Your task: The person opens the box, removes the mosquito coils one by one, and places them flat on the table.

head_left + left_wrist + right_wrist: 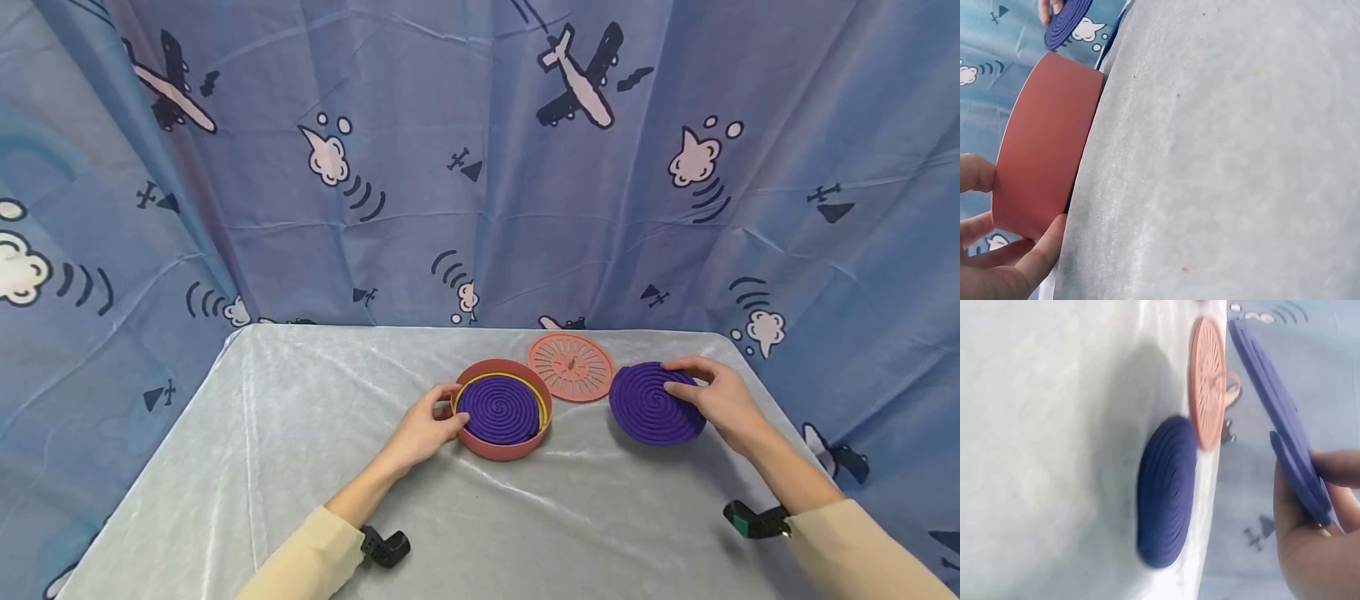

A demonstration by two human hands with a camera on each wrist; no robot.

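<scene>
My left hand (423, 429) grips the left side of a round coral-red box (504, 452), fingers and thumb around its wall. Inside the box lies a purple spiral-coiled coaster (498, 408), with a yellow edge (545, 410) showing around it. To the right, my right hand (720, 404) pinches a purple coiled coaster (647, 408) by its edge, thumb on one face, holding it tilted above the table. In the right wrist view a shorter purple layer (1297, 478) shows against the held coaster. Below it another purple coiled coaster (1166, 494) lies on the table.
A round slotted coral lid (555, 367) with a small loop lies behind, between the box and the held coaster. The table has a pale grey cloth (337, 400). Behind it hangs a blue curtain (420, 125) with airplane prints.
</scene>
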